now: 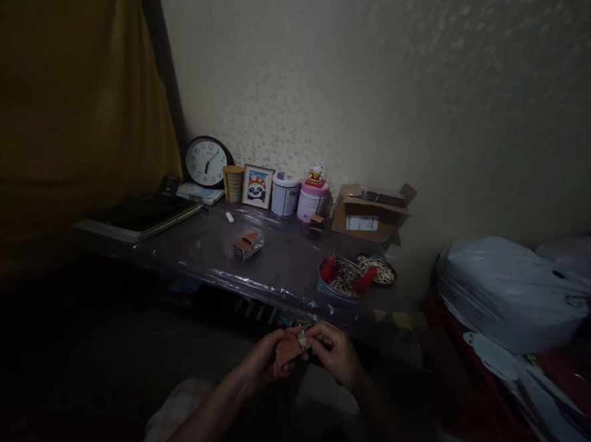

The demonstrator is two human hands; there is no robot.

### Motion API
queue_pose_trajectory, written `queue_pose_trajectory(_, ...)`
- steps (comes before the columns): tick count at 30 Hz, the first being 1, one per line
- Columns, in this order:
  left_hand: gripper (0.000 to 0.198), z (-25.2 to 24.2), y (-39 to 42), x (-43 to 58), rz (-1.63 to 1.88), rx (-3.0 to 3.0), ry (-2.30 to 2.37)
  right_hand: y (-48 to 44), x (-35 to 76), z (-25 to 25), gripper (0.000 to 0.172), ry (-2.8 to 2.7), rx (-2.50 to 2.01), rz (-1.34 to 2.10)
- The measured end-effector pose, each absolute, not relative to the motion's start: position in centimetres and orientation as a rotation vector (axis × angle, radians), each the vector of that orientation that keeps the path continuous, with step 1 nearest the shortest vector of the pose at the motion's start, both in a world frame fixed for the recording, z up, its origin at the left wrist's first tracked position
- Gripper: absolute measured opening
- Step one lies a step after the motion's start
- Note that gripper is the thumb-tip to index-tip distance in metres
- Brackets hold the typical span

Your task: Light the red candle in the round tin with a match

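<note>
In front of the table's near edge, my left hand (267, 360) is wrapped round a small reddish-brown matchbox (288, 348). Its inner tray sticks out at the right end, with pale contents showing. My right hand (336, 354) has thumb and fingers closed at that end of the box; dim light hides exactly what they pinch. On the table beyond, a metal bowl (345, 279) holds small dark-and-pale bits and two red plastic pieces. Behind it lies a round dish of thin pale sticks (378, 270), which look like matchsticks.
More matchboxes (247, 243) sit in clear plastic on the table (278, 260); others are stacked (316, 223) behind. Along the wall stand a clock (207, 162), a panda picture (257, 187), tubs (285, 195) and a cardboard box (363, 218). White bags (512, 287) are piled right.
</note>
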State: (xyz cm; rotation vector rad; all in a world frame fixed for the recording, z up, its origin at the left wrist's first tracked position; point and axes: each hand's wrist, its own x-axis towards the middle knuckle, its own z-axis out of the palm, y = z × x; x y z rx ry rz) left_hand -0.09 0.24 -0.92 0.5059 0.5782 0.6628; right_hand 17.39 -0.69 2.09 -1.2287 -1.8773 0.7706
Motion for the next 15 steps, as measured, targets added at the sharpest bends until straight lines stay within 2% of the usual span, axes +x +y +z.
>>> queue_pose_trajectory(6, 0.044, -0.96, 0.19, -0.10, 0.675, 0.505, 0.566, -0.66, 17.25, 2.10, 0.011, -1.864, -1.233, 0.701)
queue_pose_trajectory(15, 0.047, -0.54, 0.13, -0.08, 0.683, 0.482, 0.567, -0.32, 17.50, 2.04, 0.016, -1.659, -1.187, 0.821)
